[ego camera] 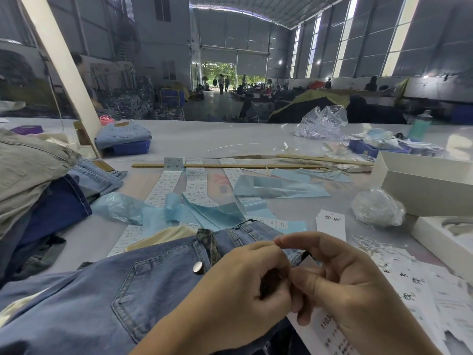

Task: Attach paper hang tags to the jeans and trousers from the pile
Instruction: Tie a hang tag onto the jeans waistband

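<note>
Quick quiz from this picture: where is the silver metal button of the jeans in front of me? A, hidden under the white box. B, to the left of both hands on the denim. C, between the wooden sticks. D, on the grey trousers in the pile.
B: the metal button sits on the blue jeans, just left of the left hand, which meets the right hand beside it.

White box (419,190) right; wooden stick (230,166) across table (230,134).
</note>
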`<state>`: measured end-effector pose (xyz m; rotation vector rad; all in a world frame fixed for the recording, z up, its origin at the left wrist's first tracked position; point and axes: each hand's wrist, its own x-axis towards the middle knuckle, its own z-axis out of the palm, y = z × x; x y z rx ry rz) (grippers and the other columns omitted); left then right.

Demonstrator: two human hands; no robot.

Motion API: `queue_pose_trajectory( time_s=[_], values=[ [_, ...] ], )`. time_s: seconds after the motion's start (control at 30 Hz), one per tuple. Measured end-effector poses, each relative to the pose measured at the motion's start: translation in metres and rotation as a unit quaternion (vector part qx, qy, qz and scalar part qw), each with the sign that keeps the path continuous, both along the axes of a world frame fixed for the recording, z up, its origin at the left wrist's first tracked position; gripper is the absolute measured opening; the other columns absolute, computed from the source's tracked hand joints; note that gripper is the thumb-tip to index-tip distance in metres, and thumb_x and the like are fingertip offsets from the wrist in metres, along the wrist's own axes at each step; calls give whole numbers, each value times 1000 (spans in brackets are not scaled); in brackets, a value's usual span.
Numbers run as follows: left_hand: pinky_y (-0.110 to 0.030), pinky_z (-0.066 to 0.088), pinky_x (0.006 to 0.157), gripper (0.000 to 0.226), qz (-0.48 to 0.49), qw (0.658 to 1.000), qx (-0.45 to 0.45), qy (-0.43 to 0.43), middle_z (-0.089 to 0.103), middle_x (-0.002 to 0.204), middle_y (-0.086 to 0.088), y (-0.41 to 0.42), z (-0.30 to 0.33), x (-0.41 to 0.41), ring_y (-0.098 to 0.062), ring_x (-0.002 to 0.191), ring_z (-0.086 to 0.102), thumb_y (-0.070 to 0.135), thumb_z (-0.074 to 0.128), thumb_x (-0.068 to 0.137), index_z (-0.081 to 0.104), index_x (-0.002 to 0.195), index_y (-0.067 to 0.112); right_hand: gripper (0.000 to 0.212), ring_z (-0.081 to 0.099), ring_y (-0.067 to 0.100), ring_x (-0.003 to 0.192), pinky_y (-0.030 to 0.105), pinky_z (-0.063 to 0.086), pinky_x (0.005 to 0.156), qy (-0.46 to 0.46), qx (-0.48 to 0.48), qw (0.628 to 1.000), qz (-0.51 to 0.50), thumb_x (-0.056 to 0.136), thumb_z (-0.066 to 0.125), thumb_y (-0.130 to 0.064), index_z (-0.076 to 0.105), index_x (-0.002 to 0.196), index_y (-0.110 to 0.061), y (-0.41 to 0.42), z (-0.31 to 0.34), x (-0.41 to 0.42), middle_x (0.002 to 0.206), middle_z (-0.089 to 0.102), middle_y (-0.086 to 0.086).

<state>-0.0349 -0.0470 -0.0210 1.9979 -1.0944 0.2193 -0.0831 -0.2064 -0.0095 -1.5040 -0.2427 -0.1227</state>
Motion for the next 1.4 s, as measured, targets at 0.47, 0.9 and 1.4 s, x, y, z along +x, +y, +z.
queue_pose_trajectory(
  time_s=[0.47, 0.9, 1.4],
  values=[
    [-9, 31, 54, 11, 53, 996, -68, 27, 52, 70, 20, -2, -4, 0, -2, 58, 47, 37, 50, 76, 55, 72, 28, 15, 59, 25, 47, 27, 47, 43, -25, -123, 987, -100, 73, 76, -8, 74, 74, -22, -8, -4, -15, 58, 64, 18],
    [-13, 34, 56, 15, 43, 995, -80, 51, 56, 73, 12, 1, -4, -3, -5, 60, 48, 35, 54, 80, 63, 76, 24, 9, 52, 13, 42, 20, 42, 44, -81, -114, 984, -114, 66, 78, -12, 75, 72, -18, -2, -6, -15, 53, 59, 17],
    [-10, 38, 66, 13, 44, 991, -121, 35, 58, 90, 14, 4, 6, -9, -11, 83, 59, 38, 55, 89, 66, 85, 32, 44, 63, 30, 48, 31, 53, 48, -107, 30, 991, -68, 55, 91, -43, 75, 76, -8, 5, -4, -16, 60, 65, 22]
  ],
)
